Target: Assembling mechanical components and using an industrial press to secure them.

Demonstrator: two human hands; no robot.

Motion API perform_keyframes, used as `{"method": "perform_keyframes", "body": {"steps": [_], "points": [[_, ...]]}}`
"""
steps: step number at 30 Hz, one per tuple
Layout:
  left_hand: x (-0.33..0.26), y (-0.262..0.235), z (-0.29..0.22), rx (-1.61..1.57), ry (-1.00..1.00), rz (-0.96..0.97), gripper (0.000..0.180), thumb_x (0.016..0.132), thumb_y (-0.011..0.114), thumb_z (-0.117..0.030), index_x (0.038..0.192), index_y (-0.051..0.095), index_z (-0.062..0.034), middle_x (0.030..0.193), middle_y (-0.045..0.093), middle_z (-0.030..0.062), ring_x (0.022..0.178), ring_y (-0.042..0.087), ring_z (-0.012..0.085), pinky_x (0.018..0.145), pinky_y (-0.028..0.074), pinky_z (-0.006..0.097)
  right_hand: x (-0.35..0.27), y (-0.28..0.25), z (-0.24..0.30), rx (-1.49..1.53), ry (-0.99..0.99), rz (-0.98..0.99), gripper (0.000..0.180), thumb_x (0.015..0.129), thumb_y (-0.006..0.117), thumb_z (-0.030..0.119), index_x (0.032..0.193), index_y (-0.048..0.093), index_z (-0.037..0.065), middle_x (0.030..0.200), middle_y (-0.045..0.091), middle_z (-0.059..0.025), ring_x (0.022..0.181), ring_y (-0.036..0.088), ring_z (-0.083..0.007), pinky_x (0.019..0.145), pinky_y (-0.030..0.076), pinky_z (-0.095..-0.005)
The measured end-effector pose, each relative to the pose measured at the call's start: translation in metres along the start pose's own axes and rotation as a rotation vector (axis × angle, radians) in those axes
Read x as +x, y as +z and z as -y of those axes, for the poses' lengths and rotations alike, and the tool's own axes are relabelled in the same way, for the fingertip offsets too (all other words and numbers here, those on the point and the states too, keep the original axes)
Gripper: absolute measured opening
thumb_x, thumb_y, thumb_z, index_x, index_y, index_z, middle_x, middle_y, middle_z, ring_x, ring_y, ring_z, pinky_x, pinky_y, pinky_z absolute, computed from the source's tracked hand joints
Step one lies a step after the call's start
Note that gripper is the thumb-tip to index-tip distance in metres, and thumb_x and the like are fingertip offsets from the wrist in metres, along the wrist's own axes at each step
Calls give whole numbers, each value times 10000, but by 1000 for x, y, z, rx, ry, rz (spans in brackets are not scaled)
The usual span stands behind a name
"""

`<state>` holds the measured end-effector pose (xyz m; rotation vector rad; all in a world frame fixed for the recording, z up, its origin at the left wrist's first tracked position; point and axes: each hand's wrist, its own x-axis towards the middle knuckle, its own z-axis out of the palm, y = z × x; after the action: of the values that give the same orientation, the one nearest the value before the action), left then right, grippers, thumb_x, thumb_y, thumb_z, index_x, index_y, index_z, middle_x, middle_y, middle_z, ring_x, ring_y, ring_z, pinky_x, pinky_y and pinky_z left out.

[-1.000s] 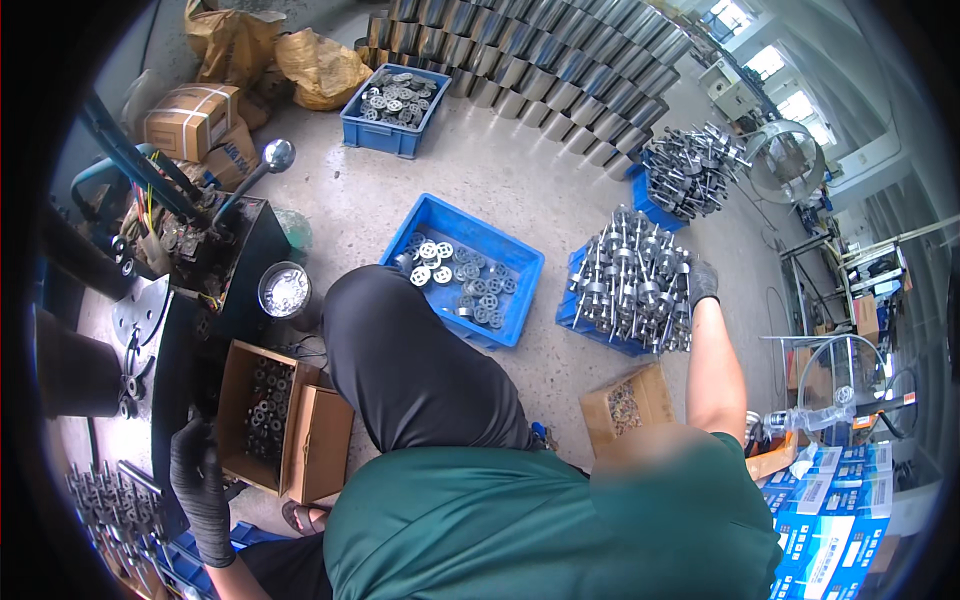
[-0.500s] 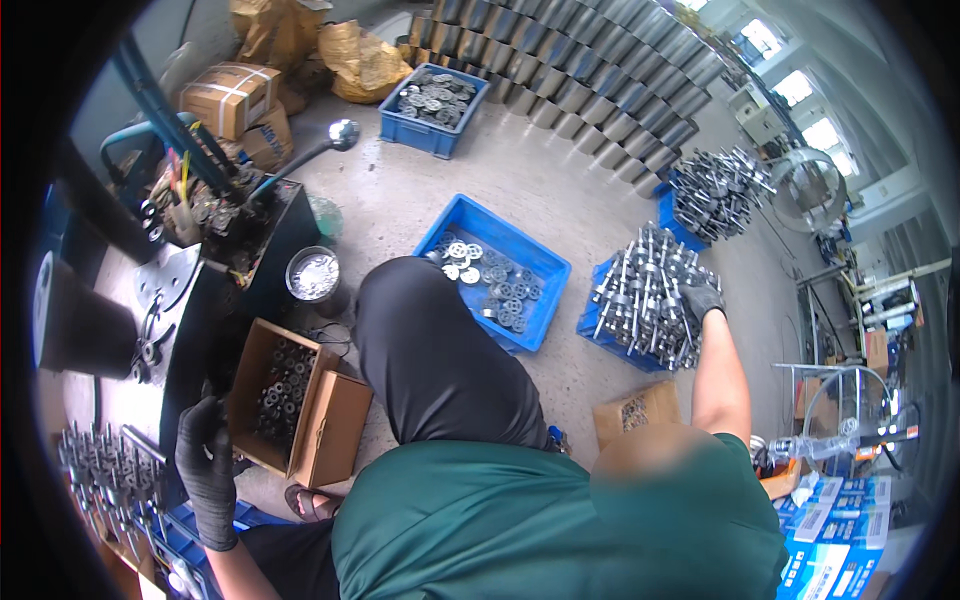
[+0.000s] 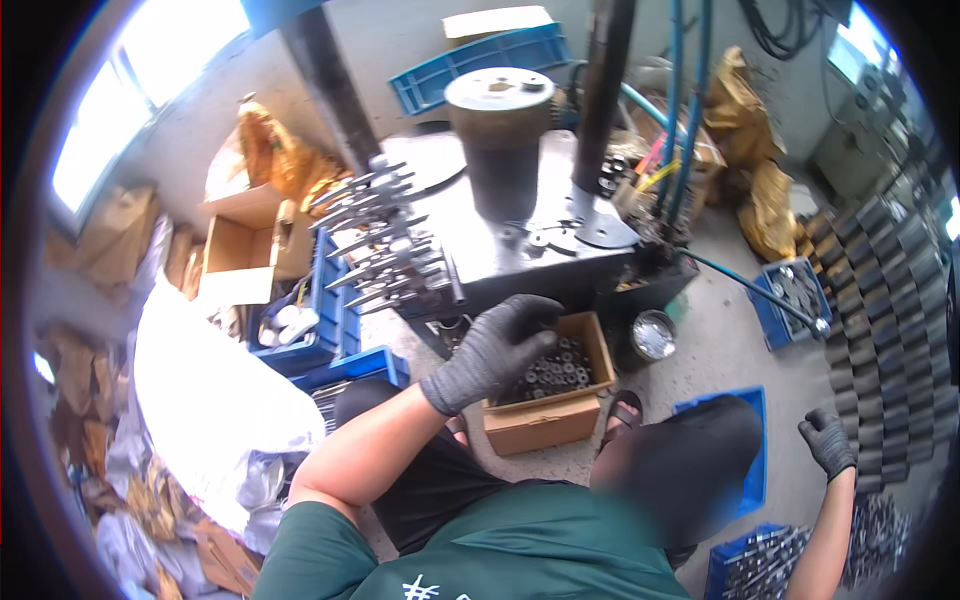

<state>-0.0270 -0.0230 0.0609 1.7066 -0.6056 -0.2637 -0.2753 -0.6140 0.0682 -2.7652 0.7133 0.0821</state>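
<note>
My left hand (image 3: 490, 350), in a dark grey glove, hovers above the near-left side of an open cardboard box (image 3: 543, 428) of small metal rings (image 3: 560, 370). Its fingers curve forward with the thumb apart, and nothing shows between them. Far to the right, my right hand (image 3: 828, 442) is raised in a matching glove, the fingers loosely bent and parted. It appears to hold nothing. Below it stand metal shafts with discs on them (image 3: 770, 565), heaped in a blue bin (image 3: 718, 570) at the lower right edge.
Ahead is a machine table (image 3: 480, 245) with a thick cylinder (image 3: 500, 140) and upright columns. Shafts with discs (image 3: 385, 240) stand at its left end. A metal tin (image 3: 653, 335) sits right of the box. A white sack (image 3: 215, 400) lies left; stacked metal tubes (image 3: 880, 340) line the right.
The view has swung left toward the machine table. My right hand has come off the heaped shafts and is raised. My left hand is now over the cardboard box's edge.
</note>
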Motion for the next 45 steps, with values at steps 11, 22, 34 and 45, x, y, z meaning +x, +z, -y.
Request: {"method": "perform_keyframes", "body": {"steps": [11,22,34,45], "points": [[-30,-64,42,-794,-338,-445,161,1005,657,-250,1029,624,-94,872,653,32,763,617,122,634,500,248,72,65,366,-158,-1059,395,316,881,687,260,1115,716,51,962,705,-199,915,699,-386,833,566,-474],[-32,-131,11,-1205,-280,-621,145,1013,669,-296,974,628,-162,708,565,-74,612,555,50,553,471,240,78,123,418,-352,-1006,736,450,941,651,384,1315,673,136,1209,720,-183,1127,684,-378,985,533,-450],[-14,-113,11,-36,60,-636,193,915,742,-116,1088,665,-76,912,701,45,857,673,113,795,568,315,131,159,390,95,-840,881,395,954,718,299,1242,710,28,1164,741,-169,1085,705,-250,968,534,-357],[-12,-133,13,767,293,-530,286,770,733,-40,1039,654,-100,962,715,114,869,710,346,786,588,360,135,171,396,498,-644,741,323,951,714,155,1237,692,8,1135,726,-87,1060,664,-172,958,528,-334]]}}
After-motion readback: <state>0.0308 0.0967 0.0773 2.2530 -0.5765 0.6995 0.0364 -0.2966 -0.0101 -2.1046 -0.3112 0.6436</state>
